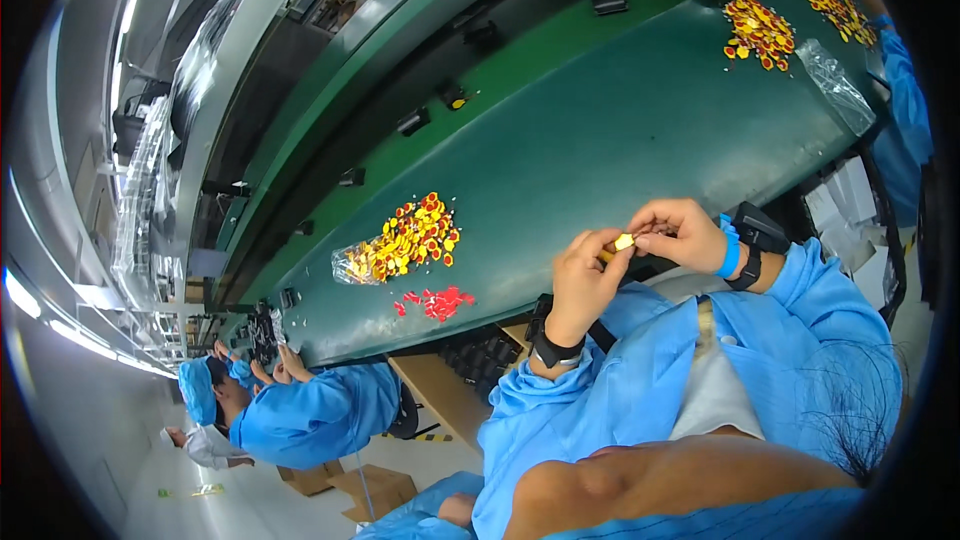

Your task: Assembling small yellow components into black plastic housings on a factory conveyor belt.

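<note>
Left hand (585, 278) and right hand (688, 234) pinch small flat yellow piece (624, 241), right of yellow-and-red pile of flat bits (412, 240); probably fingertip-working step, next move calls for fine control.

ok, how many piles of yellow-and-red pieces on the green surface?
3: left pile, just above the loose red pieces in the picture; upper-right pile; far-right pile, near a co-worker's blue sleeve. Others may be hidden past the rim.

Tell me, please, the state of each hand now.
Left hand: closed, holding a small yellow piece.
Right hand: curled at that piece; whether it grips anything cannot be told.
</note>
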`<state>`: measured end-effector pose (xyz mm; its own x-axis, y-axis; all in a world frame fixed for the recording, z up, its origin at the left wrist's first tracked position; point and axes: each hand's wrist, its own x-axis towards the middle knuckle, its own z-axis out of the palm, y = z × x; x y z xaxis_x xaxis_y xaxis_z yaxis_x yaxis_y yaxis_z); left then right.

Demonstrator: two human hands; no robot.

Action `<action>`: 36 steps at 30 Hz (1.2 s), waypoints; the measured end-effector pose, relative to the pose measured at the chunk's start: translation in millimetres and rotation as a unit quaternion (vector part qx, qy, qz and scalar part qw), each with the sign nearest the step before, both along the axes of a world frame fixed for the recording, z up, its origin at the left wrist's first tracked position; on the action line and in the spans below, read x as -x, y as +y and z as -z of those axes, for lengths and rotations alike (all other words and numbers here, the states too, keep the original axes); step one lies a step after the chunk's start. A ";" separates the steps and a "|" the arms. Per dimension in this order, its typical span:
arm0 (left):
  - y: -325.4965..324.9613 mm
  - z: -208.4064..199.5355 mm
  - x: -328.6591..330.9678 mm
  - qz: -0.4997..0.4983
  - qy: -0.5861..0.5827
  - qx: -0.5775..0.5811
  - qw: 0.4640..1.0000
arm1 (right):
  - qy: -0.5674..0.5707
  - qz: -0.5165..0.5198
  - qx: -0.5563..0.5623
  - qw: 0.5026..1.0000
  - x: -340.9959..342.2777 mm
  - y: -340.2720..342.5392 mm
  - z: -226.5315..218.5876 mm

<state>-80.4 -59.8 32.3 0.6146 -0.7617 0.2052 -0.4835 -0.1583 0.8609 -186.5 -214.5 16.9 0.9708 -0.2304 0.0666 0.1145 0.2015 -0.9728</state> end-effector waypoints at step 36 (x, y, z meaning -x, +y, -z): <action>-12.5 58.4 -22.9 -0.122 -0.141 -0.074 0.980 | 0.055 0.149 0.168 0.973 -5.8 -69.8 63.7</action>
